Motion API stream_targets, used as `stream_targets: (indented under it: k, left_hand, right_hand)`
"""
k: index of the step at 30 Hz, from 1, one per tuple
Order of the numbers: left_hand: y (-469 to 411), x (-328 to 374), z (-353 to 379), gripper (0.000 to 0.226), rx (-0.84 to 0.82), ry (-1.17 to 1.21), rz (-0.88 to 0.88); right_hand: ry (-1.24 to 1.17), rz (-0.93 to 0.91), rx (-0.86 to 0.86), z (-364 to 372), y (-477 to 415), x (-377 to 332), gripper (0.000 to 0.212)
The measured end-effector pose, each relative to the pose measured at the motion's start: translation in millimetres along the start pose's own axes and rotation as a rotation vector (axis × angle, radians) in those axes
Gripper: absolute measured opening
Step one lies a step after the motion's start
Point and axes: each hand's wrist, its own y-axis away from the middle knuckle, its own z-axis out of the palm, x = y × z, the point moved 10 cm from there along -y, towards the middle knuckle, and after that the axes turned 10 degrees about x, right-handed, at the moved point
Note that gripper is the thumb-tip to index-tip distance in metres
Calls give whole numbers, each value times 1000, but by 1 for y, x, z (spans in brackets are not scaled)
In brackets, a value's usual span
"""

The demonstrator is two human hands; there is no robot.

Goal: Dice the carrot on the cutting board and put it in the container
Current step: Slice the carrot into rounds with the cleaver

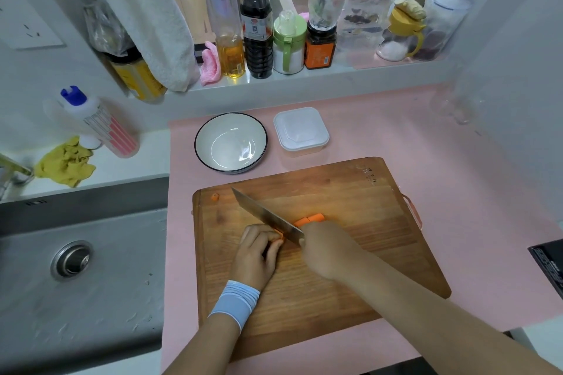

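A wooden cutting board (350,201) lies on the pink mat. My left hand (259,253), with a pale blue wristband, curls its fingers over a carrot piece (279,234) near the board's middle. My right hand (326,250) grips the handle of a cleaver (268,216), its blade lying across the carrot and pointing to the far left. Cut carrot sticks (309,219) lie just behind the blade. One small carrot cube (215,197) sits at the board's far left corner. Beyond the board stand a white bowl (230,143) with a dark rim and a lidded square plastic container (301,131).
A steel sink (76,268) lies left of the mat. A dish soap bottle (100,125) and a yellow cloth (65,166) sit behind it. Bottles and jars (259,24) line the window ledge. A dark object (548,265) is at the right edge.
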Motion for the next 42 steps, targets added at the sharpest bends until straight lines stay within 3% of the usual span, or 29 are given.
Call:
stream_targets:
  k: [14,20,32,42]
  left_hand:
    - [0,-3,1,4,-9,-8,-12]
    - [2,1,4,13,-46,-54,23]
    - [3,-3,1,17,-18,-71,5]
    - [2,-3,0,9,-9,-50,-9]
  right_hand:
    - [-45,-33,38,21,-2,2,16]
    - [-68,-29,47,19,-3,6,22]
    - [61,-194,178,-6,28,-15,19]
    - [78,-117,110,-9,41,-7,11]
